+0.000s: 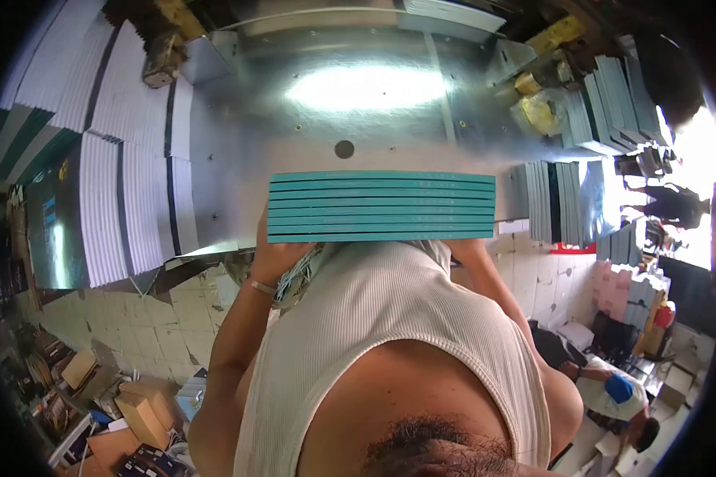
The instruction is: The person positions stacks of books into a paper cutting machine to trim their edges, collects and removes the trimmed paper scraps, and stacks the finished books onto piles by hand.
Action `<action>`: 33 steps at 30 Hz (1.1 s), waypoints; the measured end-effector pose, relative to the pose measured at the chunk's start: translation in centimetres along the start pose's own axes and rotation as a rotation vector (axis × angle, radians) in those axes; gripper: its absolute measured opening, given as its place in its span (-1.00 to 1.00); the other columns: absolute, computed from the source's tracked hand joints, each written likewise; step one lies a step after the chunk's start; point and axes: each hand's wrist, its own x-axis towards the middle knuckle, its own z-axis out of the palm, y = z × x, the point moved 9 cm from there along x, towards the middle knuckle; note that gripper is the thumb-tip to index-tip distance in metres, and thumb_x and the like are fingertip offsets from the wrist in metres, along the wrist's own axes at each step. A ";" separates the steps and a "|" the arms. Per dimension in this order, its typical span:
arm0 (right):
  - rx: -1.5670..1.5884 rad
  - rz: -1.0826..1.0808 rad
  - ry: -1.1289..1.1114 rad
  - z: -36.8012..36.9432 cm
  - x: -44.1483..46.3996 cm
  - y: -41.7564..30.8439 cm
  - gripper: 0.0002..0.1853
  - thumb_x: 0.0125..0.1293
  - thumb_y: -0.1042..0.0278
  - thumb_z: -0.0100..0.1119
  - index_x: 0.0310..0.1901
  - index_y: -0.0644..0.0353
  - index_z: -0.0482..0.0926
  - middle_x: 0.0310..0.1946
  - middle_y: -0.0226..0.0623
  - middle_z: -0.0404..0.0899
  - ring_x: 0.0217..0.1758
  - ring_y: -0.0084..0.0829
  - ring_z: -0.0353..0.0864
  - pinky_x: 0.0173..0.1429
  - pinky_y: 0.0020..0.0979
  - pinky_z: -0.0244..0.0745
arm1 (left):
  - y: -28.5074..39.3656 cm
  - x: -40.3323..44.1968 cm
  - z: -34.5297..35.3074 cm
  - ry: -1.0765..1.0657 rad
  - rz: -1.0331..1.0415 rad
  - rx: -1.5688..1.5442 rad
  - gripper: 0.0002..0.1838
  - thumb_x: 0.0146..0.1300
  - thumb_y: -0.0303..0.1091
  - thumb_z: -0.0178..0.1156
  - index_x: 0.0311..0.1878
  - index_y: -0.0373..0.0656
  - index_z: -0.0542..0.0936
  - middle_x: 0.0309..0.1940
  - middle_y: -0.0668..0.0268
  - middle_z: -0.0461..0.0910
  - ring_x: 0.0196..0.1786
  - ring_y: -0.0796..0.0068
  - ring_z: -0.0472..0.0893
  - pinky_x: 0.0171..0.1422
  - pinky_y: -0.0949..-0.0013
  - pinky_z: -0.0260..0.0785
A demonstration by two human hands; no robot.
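One stack of teal books (pixel 382 207), about eight with their spines facing the wearer, lies level in front of the torso, at the near side of one metal table (pixel 254 119); whether it rests on the table or is held above it cannot be told. Two hands are at it. The left hand (pixel 282 256), with one band (pixel 262 286) on its wrist, is partly curled, holding the stack around its left end. The right hand (pixel 467 248) is at the near edge toward the right end; its fingers are hidden, so how far open they are cannot be told. One round hole (pixel 344 149) shows in the tabletop just beyond the books. Piles of white-edged booklets (pixel 147 207) line the left side, and more grey piles (pixel 545 203) stand on the right, too many to count surely. One person in a white top (pixel 616 393) bends at lower right, well apart.
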 end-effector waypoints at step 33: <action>-0.247 0.004 0.051 3.0 -1.7 5.9 -0.65 0.35 0.23 0.29 0.11 0.16 0.65 0.12 -0.12 0.65 0.18 -0.08 0.56 0.32 -0.12 0.42 | -9.8 -7.4 7.2 -0.223 -0.324 0.141 -0.51 0.31 -0.14 0.34 0.24 -0.16 0.58 0.22 0.07 0.58 0.28 0.02 0.52 0.37 -0.02 0.34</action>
